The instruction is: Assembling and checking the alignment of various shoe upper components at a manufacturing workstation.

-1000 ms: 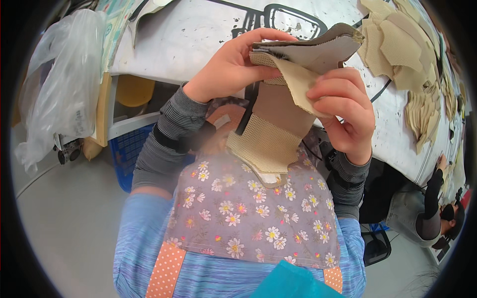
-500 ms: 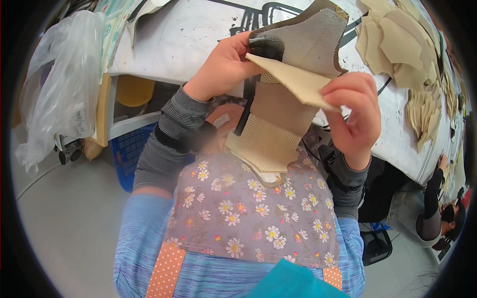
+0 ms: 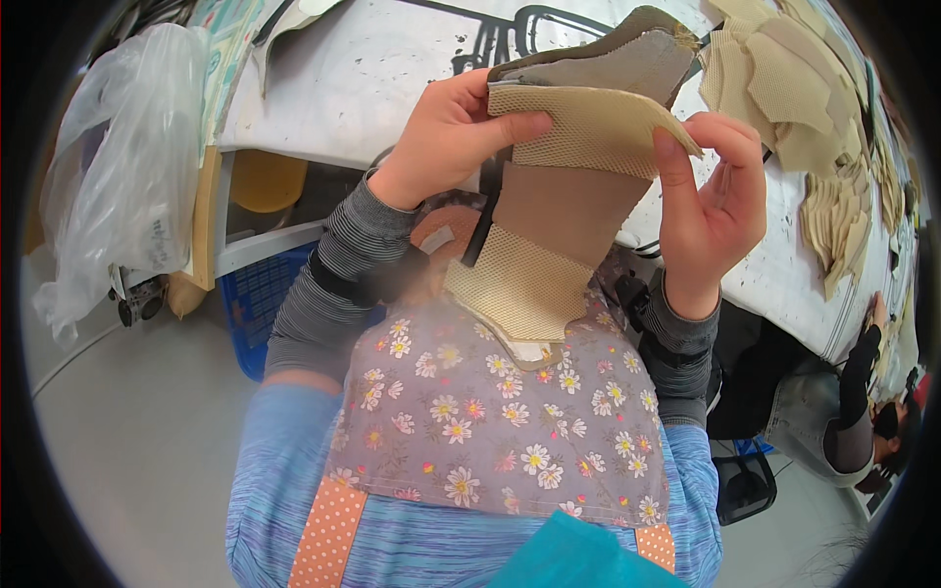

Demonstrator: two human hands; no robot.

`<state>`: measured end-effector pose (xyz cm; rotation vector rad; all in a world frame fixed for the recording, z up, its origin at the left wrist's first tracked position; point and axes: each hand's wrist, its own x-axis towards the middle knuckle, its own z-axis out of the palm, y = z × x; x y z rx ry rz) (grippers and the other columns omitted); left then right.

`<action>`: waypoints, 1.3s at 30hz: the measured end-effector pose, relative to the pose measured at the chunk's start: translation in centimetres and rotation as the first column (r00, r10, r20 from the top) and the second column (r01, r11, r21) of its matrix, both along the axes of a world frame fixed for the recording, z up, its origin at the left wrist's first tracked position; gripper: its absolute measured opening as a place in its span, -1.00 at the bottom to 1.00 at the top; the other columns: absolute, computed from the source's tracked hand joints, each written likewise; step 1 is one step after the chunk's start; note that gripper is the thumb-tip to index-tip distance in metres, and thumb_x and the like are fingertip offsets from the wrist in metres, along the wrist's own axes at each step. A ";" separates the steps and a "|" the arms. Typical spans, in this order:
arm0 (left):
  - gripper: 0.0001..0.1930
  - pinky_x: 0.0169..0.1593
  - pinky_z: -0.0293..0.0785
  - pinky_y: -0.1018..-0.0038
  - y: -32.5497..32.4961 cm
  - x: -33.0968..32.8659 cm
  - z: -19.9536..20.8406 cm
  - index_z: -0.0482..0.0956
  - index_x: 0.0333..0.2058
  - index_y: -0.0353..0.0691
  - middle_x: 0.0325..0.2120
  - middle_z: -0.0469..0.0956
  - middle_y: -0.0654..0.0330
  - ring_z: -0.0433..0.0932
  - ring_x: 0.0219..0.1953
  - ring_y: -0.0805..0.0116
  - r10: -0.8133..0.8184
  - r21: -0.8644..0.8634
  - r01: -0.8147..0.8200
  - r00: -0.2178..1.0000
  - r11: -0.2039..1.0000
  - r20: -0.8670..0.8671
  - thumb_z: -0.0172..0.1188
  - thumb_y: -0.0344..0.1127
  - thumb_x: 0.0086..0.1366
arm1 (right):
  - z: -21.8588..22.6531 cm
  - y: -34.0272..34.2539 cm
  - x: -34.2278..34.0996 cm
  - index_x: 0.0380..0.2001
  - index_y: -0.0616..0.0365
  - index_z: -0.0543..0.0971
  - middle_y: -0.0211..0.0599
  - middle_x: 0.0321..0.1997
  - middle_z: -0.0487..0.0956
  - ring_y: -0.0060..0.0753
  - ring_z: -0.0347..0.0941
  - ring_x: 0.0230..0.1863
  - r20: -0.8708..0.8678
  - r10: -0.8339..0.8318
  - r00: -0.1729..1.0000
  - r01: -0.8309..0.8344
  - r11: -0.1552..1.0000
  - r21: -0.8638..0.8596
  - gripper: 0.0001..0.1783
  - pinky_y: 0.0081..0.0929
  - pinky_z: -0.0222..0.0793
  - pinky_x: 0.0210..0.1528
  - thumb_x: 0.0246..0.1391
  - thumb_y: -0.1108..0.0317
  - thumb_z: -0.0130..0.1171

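Held up in front of me is a beige mesh piece (image 3: 598, 122), lying across a grey curved fabric piece (image 3: 622, 69) with a dark edge. My left hand (image 3: 446, 137) grips both at their left end, thumb on top of the mesh, other fingers hidden behind. At the other end, my right hand (image 3: 720, 196) pinches the mesh piece's corner between thumb and fingers, and that corner curls up. Below them a plain brown panel (image 3: 569, 211) and another mesh panel (image 3: 534, 284) reach down to my flowered apron (image 3: 510, 421); what supports these panels is hidden.
Stacks of beige mesh pieces (image 3: 799, 83) lie on the white-covered table (image 3: 363, 73) at the right. A clear plastic bag (image 3: 127, 157) hangs at left, near a blue basket (image 3: 260, 304) and a yellow round seat (image 3: 267, 179). Another person (image 3: 828, 402) works at far right.
The mesh piece has turned from a tilted edge-on position to face me, covering more of the grey piece. My right hand rose slightly with its corner; my left thumb now lies over it.
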<state>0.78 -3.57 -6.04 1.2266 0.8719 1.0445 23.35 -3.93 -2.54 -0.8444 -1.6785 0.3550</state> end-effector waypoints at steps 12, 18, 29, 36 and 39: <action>-0.71 0.00 0.45 0.51 0.0 -0.4 -0.4 0.55 -0.03 -0.33 -0.14 0.61 0.21 0.53 -0.12 0.50 -0.013 0.041 0.012 1.000 0.999 0.013 0.21 -0.38 0.29 | -0.1 0.6 -0.3 -0.36 0.20 0.55 -0.41 -0.35 0.57 -0.48 0.42 -0.31 -0.045 -0.023 0.999 0.022 0.999 -0.039 -0.79 -0.57 0.31 -0.24 -0.10 0.60 0.35; -0.67 -0.06 0.43 0.56 0.2 -0.4 -0.4 0.53 -0.01 -0.36 -0.19 0.61 0.23 0.52 -0.16 0.52 0.062 0.104 -0.059 0.998 0.993 -0.024 0.18 -0.27 0.33 | -0.1 0.3 -0.1 -0.37 0.20 0.54 -0.37 -0.36 0.55 -0.47 0.41 -0.33 -0.058 0.020 0.998 -0.023 0.998 -0.055 -0.78 -0.57 0.31 -0.27 -0.11 0.61 0.35; -0.61 -0.09 0.44 0.58 1.0 -1.4 1.6 0.48 0.05 -0.38 -0.14 0.58 0.18 0.51 -0.14 0.53 -0.072 0.114 0.066 0.996 0.991 0.053 0.22 -0.36 0.28 | -0.2 0.2 -0.2 -0.36 0.21 0.54 -0.36 -0.35 0.54 -0.48 0.41 -0.31 -0.095 0.035 0.995 -0.043 0.996 -0.082 -0.79 -0.57 0.33 -0.26 -0.09 0.59 0.34; -0.62 -0.22 0.46 0.62 2.9 -0.3 6.3 0.58 -0.09 -0.37 -0.30 0.62 0.29 0.51 -0.28 0.63 -0.157 0.159 0.244 0.892 0.957 -0.424 0.39 -0.43 0.09 | -0.2 0.3 -0.2 -0.36 0.22 0.54 -0.37 -0.34 0.53 -0.50 0.42 -0.33 -0.081 0.038 0.996 -0.046 0.993 -0.108 -0.79 -0.59 0.34 -0.27 -0.09 0.59 0.33; -0.70 -0.24 0.47 0.60 2.9 -0.5 7.0 0.62 -0.15 -0.34 -0.39 0.63 0.30 0.51 -0.33 0.64 -0.200 0.052 0.280 0.793 0.958 -0.576 0.36 -0.42 0.12 | -0.3 0.6 -0.1 -0.36 0.22 0.54 -0.38 -0.35 0.52 -0.51 0.42 -0.33 -0.076 0.042 0.996 -0.049 0.994 -0.093 -0.79 -0.60 0.35 -0.27 -0.10 0.60 0.33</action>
